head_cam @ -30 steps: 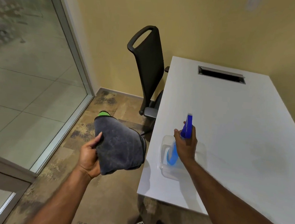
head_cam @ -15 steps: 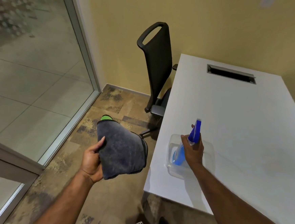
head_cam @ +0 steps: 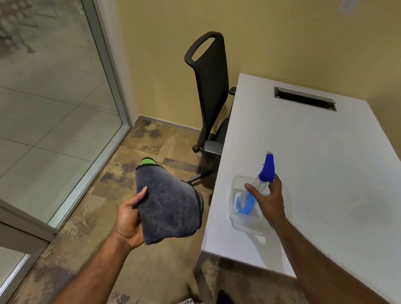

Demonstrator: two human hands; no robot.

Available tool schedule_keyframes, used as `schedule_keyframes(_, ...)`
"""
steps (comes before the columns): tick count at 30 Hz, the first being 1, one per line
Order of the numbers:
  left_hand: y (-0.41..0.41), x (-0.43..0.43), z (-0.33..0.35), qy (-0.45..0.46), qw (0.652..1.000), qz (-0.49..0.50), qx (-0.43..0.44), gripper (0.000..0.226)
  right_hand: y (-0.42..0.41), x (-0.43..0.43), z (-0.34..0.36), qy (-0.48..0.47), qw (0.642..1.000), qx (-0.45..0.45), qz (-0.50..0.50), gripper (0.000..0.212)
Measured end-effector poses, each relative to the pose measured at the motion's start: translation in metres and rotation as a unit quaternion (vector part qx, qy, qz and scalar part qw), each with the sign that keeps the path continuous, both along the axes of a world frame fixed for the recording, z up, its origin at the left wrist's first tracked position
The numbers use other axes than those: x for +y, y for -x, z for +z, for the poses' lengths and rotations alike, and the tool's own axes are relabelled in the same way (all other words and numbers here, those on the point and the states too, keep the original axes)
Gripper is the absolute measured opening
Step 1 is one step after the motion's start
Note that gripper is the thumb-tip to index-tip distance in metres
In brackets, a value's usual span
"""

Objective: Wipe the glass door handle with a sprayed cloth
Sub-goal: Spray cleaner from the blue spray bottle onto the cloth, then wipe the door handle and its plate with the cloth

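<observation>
By the bottle (head_cam: 246, 200), right hand (head_cam: 272, 204) splayed.

even indoor light, soft shadows; wide-angle bending at edges (glass slightly blurred).

Soft cloth, see-through plastic, smooth table

The cloth (head_cam: 168, 209) is grey, thick and fuzzy, with a bright green bit at its far end. The spray bottle (head_cam: 247, 201) is clear plastic with a shiny blue plastic top. The tub (head_cam: 235, 218) is see-through plastic too. The table (head_cam: 337, 162) is white, smooth and matt, and its slot (head_cam: 304, 99) has a grey metal rim. The chair (head_cam: 210, 80) is black and matt. The glass wall (head_cam: 43, 91) is shiny, in a dull metal frame (head_cam: 106, 55). The floor (head_cam: 152, 268) is rough, blotchy brown carpet.
</observation>
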State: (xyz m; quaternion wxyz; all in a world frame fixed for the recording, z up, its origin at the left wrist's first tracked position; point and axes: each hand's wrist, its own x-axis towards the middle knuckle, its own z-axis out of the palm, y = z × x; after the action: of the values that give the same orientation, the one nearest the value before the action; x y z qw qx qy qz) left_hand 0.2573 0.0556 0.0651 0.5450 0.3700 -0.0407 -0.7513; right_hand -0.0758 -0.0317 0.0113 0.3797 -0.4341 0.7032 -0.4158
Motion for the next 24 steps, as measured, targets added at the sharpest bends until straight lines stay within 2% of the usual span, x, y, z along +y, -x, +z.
schedule_keyframes(2, -0.006, 0.006, 0.003, 0.001, 1.000, 0.002, -0.005, 0.033, -0.002, 0.024, -0.004, 0.016, 0.997, 0.018, -0.076, 0.080)
schedule_keyframes(4, -0.013, 0.011, 0.004, 0.000, 1.000, 0.008, -0.003, 0.033, -0.010, 0.056, -0.019, 0.035, 0.984, 0.072, -0.159, 0.058)
schedule_keyframes(5, -0.017, 0.013, 0.005, 0.000, 1.000, 0.010, 0.000, 0.031, -0.016, 0.074, -0.028, 0.033, 0.981, 0.097, -0.164, 0.048)
schedule_keyframes(8, -0.029, 0.022, 0.003, 0.000, 1.000, 0.019, 0.004, 0.028, -0.043, 0.120, -0.047, -0.021, 0.989, 0.133, -0.068, 0.027)
schedule_keyframes(11, -0.044, 0.033, 0.002, 0.001, 0.999, 0.031, -0.007, 0.026, -0.081, 0.136, -0.051, -0.128, 0.982, 0.108, 0.083, 0.015)
schedule_keyframes(15, -0.073, 0.050, 0.007, -0.012, 0.999, 0.048, 0.001, 0.023, -0.146, 0.129, -0.036, -0.240, 0.927, 0.024, 0.286, 0.017)
schedule_keyframes(18, -0.098, 0.061, 0.014, -0.010, 0.996, 0.088, 0.019, 0.022, -0.203, 0.123, -0.020, -0.241, 0.867, 0.028, 0.436, 0.033)
schedule_keyframes(20, -0.112, 0.070, 0.022, -0.005, 0.993, 0.117, 0.031, 0.023, -0.243, 0.122, -0.006, -0.232, 0.835, 0.018, 0.499, 0.034)
schedule_keyframes(22, -0.128, 0.079, 0.029, -0.002, 0.989, 0.140, 0.049, 0.024, -0.280, 0.125, 0.007, -0.214, 0.825, -0.006, 0.523, 0.032)
schedule_keyframes(24, -0.147, 0.087, 0.037, 0.004, 0.984, 0.168, 0.061, 0.025, -0.313, 0.126, 0.016, -0.198, 0.835, -0.061, 0.509, 0.029)
